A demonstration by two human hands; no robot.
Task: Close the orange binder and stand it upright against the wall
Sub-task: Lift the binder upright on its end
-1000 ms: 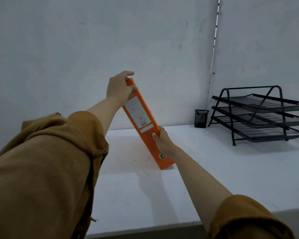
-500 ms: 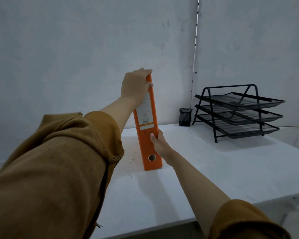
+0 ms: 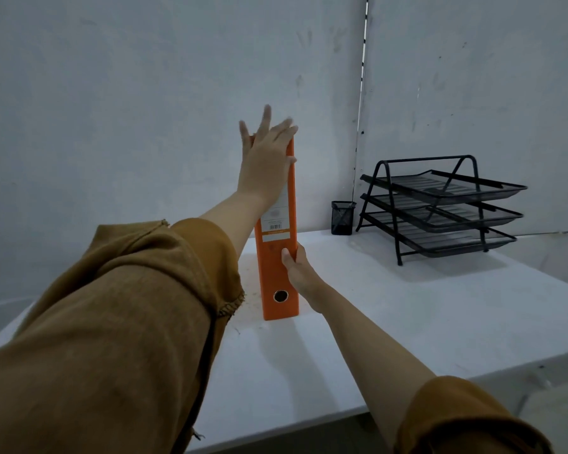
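Note:
The orange binder point(image 3: 276, 267) is closed and stands upright on the white table point(image 3: 391, 322), its spine with a white label and a round finger hole facing me. My left hand point(image 3: 266, 158) is at the binder's top with fingers spread and blurred, the palm against the upper spine. My right hand point(image 3: 297, 267) grips the binder's right edge halfway up, thumb on the spine. The grey wall point(image 3: 145, 109) rises right behind the binder; whether the binder touches it I cannot tell.
A black three-tier mesh letter tray point(image 3: 440, 204) stands at the back right of the table. A small black mesh pen cup point(image 3: 342, 217) sits beside it near the wall's vertical seam. The table's front edge runs across the lower view.
The binder went from leaning left to standing straight up. My left hand has let go of the top edge and spread its fingers. My right hand stays on the binder's side.

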